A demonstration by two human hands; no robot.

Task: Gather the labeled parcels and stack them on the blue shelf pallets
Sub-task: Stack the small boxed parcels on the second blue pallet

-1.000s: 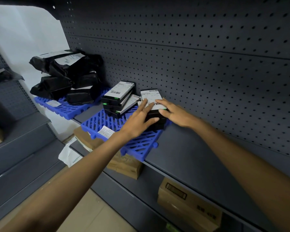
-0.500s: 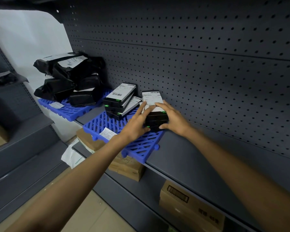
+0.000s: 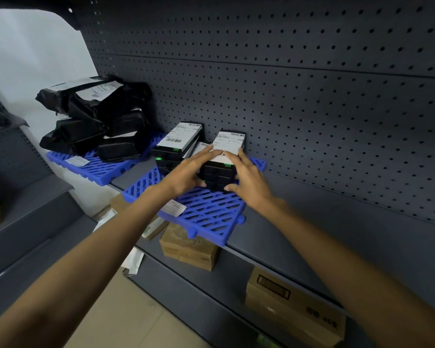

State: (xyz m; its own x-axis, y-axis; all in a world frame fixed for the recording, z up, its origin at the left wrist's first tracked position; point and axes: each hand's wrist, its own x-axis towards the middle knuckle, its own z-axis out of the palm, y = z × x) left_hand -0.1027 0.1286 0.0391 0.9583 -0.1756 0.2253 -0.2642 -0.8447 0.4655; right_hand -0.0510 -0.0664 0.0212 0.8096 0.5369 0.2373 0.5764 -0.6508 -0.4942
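Observation:
A stack of black boxed parcels [image 3: 219,172] with a white barcode label on top stands at the back of the near blue pallet [image 3: 211,214]. My left hand [image 3: 186,172] clasps its left front corner, fingers over the label and thumb low on the front. From the right, my right hand [image 3: 249,182] grips it the same way. A second stack of labeled boxes [image 3: 178,143] stands just left of it, with one box tilted. Black bagged parcels [image 3: 93,116] are heaped on the far blue pallet [image 3: 98,167].
The grey shelf [image 3: 299,222] runs on to the right along a pegboard back wall [image 3: 312,109]. Cardboard boxes [image 3: 189,249] [image 3: 294,305] sit on the lower shelf. A white bag [image 3: 133,262] lies on the floor. Another grey shelf unit [image 3: 23,197] stands at left.
Both hands slid from lying over the top label to clasping the stack's front corners, thumbs low. The stack stays on the near pallet.

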